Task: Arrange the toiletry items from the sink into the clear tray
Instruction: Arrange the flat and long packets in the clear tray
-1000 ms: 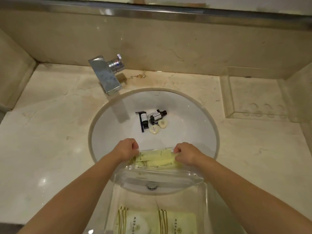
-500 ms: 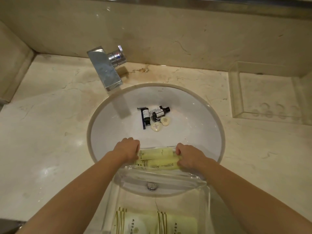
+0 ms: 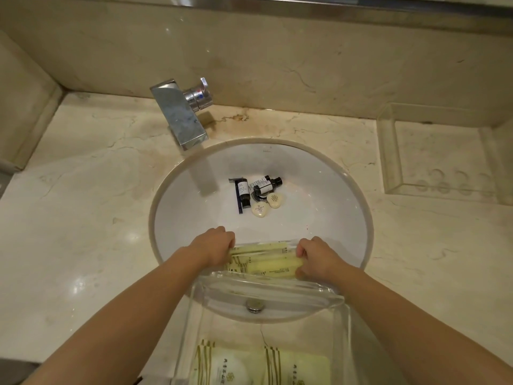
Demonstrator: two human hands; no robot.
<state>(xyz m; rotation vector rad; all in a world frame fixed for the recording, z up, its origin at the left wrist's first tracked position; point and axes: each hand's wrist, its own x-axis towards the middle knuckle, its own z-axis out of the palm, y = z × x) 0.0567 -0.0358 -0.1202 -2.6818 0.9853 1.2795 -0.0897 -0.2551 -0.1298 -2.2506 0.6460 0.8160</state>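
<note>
— Two hands? State?
— Left hand (image 3: 215, 245) and right hand (image 3: 313, 255) both pinch yellow packets (image 3: 263, 259) at the clear tray's (image 3: 342, 315) far end.
— Rest?
— Bottles (image 3: 266, 186), soaps (image 3: 268, 204) in sink (image 3: 333, 207), beyond the tray.

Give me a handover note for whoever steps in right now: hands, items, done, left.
Left hand and right hand: each grips one end of the long yellow packets, held at the far end of the clear tray, which sits over the sink's near edge.
Done: two flat yellow packets lie at the tray's near end.
Left in the sink: dark tube, two dark bottles, two cream soaps, clustered at the drain.
Second clear tray stands on the counter at right.
</note>
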